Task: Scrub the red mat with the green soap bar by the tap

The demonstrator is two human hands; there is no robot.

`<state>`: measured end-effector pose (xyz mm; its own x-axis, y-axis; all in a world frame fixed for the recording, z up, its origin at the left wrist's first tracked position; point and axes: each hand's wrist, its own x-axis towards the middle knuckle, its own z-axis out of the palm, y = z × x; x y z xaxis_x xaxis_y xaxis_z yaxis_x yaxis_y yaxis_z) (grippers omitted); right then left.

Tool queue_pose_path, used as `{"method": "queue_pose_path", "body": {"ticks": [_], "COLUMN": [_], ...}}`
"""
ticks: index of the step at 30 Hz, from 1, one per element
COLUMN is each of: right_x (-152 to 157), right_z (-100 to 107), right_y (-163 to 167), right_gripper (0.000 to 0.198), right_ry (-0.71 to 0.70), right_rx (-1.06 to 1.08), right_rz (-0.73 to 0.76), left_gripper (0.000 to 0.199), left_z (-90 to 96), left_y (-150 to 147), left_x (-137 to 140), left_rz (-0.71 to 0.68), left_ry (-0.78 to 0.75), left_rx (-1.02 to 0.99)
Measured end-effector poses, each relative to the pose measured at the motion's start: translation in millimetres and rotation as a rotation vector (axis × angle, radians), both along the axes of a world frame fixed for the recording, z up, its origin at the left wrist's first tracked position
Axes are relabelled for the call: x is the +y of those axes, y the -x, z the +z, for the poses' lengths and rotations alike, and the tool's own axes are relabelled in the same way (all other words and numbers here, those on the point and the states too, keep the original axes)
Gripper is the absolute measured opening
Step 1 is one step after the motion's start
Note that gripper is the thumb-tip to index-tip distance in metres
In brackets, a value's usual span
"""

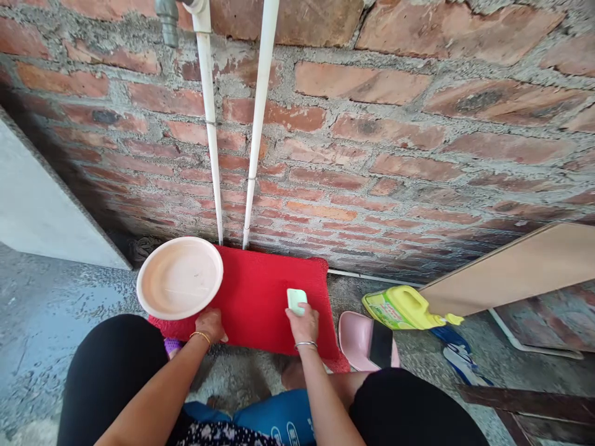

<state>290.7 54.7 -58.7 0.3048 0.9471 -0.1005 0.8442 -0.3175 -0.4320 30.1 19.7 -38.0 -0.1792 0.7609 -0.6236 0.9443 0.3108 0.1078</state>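
A red mat point(260, 297) with a shaggy border lies spread in front of me, close to the brick wall. On its left end rests a pale peach basin point(153, 279), which looks to hold some clear water. My left hand point(211, 323) is closed on the near edge of the mat, just below the basin's rim; its fingertips are partly hidden. Over the right part of the mat, my right hand point(304, 322) grips a pale green rounded block point(295, 298) against the red surface. Whether the block is a brush or soap, I cannot tell.
White pipes point(257, 124) run down the brick wall point(362, 155). At the mat's right are a pink plastic dustpan-like item point(356, 334) and a yellow detergent jug point(400, 306) lying on its side. A tan board point(515, 266) leans farther right, and wet floor point(51, 316) shows at left.
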Motion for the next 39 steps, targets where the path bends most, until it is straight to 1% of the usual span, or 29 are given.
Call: {"method": "queue_pose_path", "body": {"ticks": [2,5,6,7,8,9,10,11,13,15,16,17,18,19,20,23,25,26,27,28,29,31,35,37,38,39], "right_x": [-5,-13,-14,-14,-13,-10,-7,-3,5,11,12,12,12,11,10,6,5,4,5,6,7,11,15,15,15,15], "right_z": [0,0,-1,-2,-3,-5,-7,-9,-13,-15,-14,-13,-11,-9,-7,0,1,0,-2,-5,-8,-14,-23,-25,-26,-27], "right_y": [40,95,105,109,106,97,83,65,25,-6,-14,-16,-12,-2,13,68,96,103,106,103,96,71,12,-2,-2,2], "right_gripper": [0.036,0.04,0.04,0.039,0.039,0.038,0.037,0.036,0.034,0.034,0.035,0.036,0.037,0.036,0.035,0.029,0.029,0.029,0.029,0.028,0.028,0.028,0.034,0.035,0.035,0.034], "right_ry": [-0.017,-0.015,-0.011,-0.006,-0.002,0.0,0.0,-0.001,-0.013,-0.024,-0.027,-0.033,-0.041,-0.05,-0.062,-0.065,-0.038,-0.024,-0.013,-0.009,-0.011,-0.031,-0.111,-0.145,-0.16,-0.176], "right_rx": [0.047,0.062,0.048,0.034,0.028,0.031,0.04,0.05,0.052,0.036,0.034,0.04,0.055,0.078,0.104,0.146,0.128,0.114,0.103,0.098,0.1,0.122,0.151,0.165,0.18,0.2], "right_rz": [0.137,0.447,0.523,0.568,0.575,0.545,0.479,0.38,0.13,-0.112,-0.197,-0.245,-0.252,-0.217,-0.146,0.169,0.361,0.423,0.452,0.45,0.417,0.285,-0.091,-0.269,-0.326,-0.349], "left_gripper": [0.064,0.066,0.067,0.067,0.067,0.066,0.065,0.064,0.064,0.065,0.065,0.065,0.065,0.065,0.065,0.066,0.066,0.066,0.066,0.066,0.066,0.065,0.065,0.065,0.065,0.066], "left_z": [-0.9,-1.2,-1.2,-1.3,-1.5,-1.7,-2.0,-2.4,-3.2,-4.0,-4.3,-4.5,-4.7,-4.6,-4.4,-3.5,-3.2,-3.4,-3.6,-3.8,-3.9,-3.4,-0.1,0.9,0.9,0.4], "left_y": [0,-1,-1,-1,-1,-1,-1,0,0,0,0,0,0,0,0,0,0,0,0,0,0,0,-1,-2,-2,-2], "left_x": [0,1,0,0,0,0,-1,-1,-1,-1,-1,-1,0,0,0,0,0,0,0,0,0,0,1,2,2,2], "left_rz": [0.003,0.008,0.008,0.009,0.009,0.008,0.009,0.011,0.017,0.023,0.026,0.027,0.028,0.03,0.031,0.032,0.032,0.032,0.031,0.029,0.026,0.021,0.025,0.03,0.033,0.035], "left_ry": [-0.002,0.001,0.002,0.003,0.001,-0.005,-0.008,-0.011,-0.014,-0.013,-0.011,-0.009,-0.009,-0.007,-0.006,-0.004,-0.003,-0.004,-0.004,-0.003,-0.001,0.005,0.021,0.032,0.036,0.038], "left_rx": [0.007,0.02,0.022,0.021,0.017,0.012,0.009,0.006,0.003,-0.004,-0.009,-0.014,-0.017,-0.019,-0.021,-0.023,-0.018,-0.014,-0.01,-0.007,-0.007,-0.005,0.001,-0.002,-0.002,-0.002]}}
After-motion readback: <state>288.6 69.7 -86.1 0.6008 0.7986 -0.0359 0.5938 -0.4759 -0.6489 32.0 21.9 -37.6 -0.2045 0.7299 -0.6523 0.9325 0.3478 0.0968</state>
